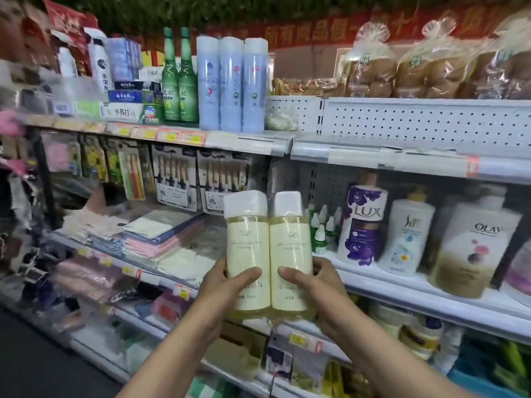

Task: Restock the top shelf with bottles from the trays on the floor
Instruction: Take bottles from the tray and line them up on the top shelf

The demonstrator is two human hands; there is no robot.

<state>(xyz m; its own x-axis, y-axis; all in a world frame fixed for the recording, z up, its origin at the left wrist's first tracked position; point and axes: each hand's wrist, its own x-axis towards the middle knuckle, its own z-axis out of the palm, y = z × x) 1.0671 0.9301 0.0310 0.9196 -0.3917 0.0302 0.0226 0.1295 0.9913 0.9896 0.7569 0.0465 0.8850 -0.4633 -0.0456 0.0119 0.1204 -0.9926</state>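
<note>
I hold two pale yellow bottles with white caps upright and side by side, in front of the second shelf. My left hand (227, 285) grips the left yellow bottle (247, 242) low on its body. My right hand (319, 285) grips the right yellow bottle (290, 242) the same way. The bottles touch each other. Above them, the top shelf (250, 142) carries three tall light blue bottles (231, 84) and two green bottles (179, 79). No floor trays are in view.
Right of the blue bottles the top shelf shows a bare white perforated back panel (416, 122), with bagged bread (370, 64) above it. The second shelf holds a Lux bottle (362, 222), an Olay bottle (471, 248), folded cloths (161, 234) and hanging toothbrush packs (175, 179).
</note>
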